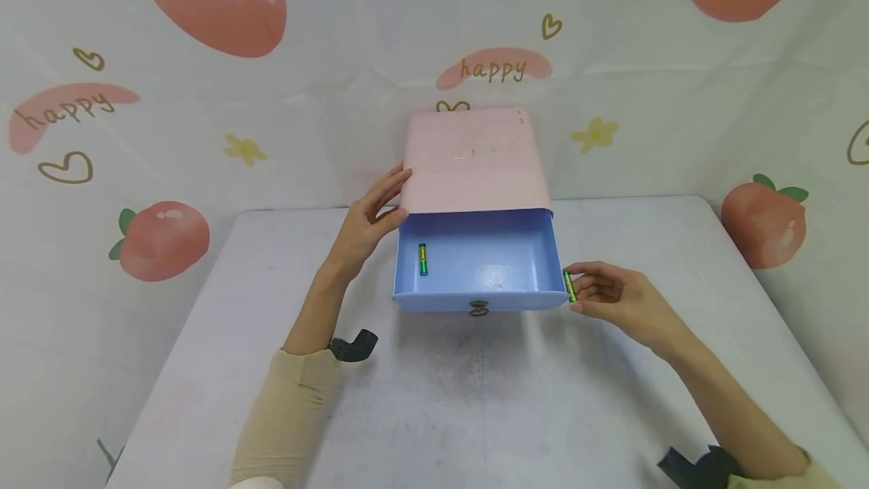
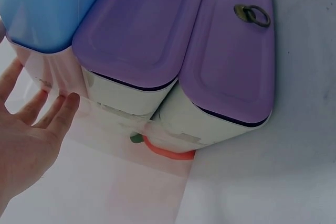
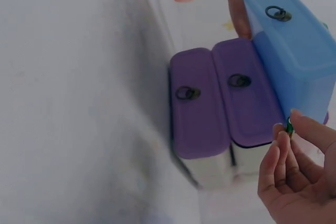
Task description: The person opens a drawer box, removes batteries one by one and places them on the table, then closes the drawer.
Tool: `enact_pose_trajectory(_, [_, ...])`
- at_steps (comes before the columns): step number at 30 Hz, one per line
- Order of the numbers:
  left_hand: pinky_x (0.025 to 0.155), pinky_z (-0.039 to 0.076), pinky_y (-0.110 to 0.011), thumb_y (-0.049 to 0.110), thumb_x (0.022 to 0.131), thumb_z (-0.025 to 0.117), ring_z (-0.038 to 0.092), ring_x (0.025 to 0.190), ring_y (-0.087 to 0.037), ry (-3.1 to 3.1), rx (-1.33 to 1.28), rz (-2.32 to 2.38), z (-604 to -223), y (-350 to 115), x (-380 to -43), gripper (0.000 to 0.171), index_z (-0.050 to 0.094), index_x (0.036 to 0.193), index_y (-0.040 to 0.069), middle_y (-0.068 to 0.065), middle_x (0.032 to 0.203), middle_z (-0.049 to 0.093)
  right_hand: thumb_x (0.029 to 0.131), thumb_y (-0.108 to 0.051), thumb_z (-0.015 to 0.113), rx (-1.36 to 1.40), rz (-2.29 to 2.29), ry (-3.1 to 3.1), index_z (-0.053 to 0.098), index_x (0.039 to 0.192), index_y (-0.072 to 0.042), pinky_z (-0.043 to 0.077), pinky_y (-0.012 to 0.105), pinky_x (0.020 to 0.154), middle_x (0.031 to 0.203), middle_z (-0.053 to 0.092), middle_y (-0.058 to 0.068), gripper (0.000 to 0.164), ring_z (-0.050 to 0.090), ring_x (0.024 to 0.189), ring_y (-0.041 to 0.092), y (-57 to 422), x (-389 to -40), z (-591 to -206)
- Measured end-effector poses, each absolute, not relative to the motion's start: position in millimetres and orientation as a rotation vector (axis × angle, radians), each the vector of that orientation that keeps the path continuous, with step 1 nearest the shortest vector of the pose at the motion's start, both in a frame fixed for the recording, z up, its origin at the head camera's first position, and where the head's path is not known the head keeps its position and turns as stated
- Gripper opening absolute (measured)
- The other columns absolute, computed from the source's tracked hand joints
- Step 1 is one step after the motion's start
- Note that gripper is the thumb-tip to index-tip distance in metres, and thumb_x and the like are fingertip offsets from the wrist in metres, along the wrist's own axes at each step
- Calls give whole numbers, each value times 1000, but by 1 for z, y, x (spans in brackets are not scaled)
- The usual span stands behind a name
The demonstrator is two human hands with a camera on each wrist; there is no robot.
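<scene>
A small drawer cabinet with a pink top (image 1: pixel 475 161) stands on the table, its blue drawer (image 1: pixel 478 302) pulled out. Inside the drawer, toward its left side, lies a green and yellow battery (image 1: pixel 423 259). My left hand (image 1: pixel 370 221) rests on the cabinet's left side near the top, its fingers extended along the pink casing (image 2: pixel 58 69). Just outside the drawer's front right corner, my right hand (image 1: pixel 621 300) pinches a second green battery (image 1: pixel 569 286) between thumb and fingertips. Seen from the right wrist, that battery (image 3: pixel 290 125) is mostly hidden by the fingers.
Two purple drawers (image 2: pixel 226 51) with ring pulls sit closed below the blue one in the wrist views. A ring pull (image 1: pixel 478 309) hangs on the blue drawer's front. The white table (image 1: pixel 434 413) meets a cloth backdrop (image 1: pixel 339 96) with printed fruit behind the cabinet.
</scene>
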State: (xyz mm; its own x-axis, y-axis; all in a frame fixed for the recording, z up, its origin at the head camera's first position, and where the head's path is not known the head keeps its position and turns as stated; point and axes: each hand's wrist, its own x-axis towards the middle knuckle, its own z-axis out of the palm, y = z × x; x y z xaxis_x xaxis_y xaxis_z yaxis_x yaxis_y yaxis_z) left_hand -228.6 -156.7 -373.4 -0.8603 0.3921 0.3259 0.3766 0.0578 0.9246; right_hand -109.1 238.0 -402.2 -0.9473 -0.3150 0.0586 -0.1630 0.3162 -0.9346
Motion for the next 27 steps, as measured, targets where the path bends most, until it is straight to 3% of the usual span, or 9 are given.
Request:
enact_pose_trajectory(19, [114, 34, -46, 19, 98, 63, 34, 144, -22, 2279, 835, 1981, -374, -157, -229, 57, 44, 151, 15, 5, 162, 28, 87, 0, 74, -339, -1797, 2495, 57, 130, 7, 56, 20, 76, 102, 69, 10, 47, 67, 84, 8, 242, -128, -440])
enact_pose_trajectory(27, [114, 34, -46, 19, 98, 63, 34, 144, -22, 2291, 843, 1973, -374, -157, -229, 57, 44, 151, 15, 5, 162, 28, 87, 6, 71, -378, -1808, 2466, 56, 130, 10, 56, 19, 77, 100, 70, 4, 45, 66, 85, 6, 242, -135, -453])
